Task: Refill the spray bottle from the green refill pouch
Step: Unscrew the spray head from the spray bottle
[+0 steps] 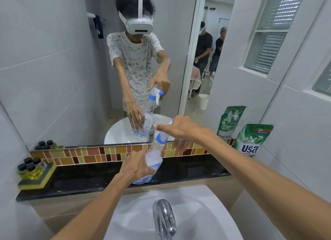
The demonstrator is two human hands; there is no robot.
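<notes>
A clear plastic spray bottle [155, 154] with a blue collar and a white trigger head leans to the right above the black ledge [89, 175]. My left hand [138, 165] is wrapped around its lower body. My right hand [180, 130] covers the trigger head at the top, index finger pointing left. Only a little blue liquid shows at the bottle's bottom. The green refill pouch [251, 140] stands upright at the right end of the ledge, against the wall, about a hand's width from my right hand.
A white sink [206, 213] with a chrome tap [163, 218] lies below. On the ledge's left end, several small black-capped jars [29, 166] sit on a yellow sponge [38, 181]. A mirror [71, 78] above the tiled strip reflects me and two people in the room behind.
</notes>
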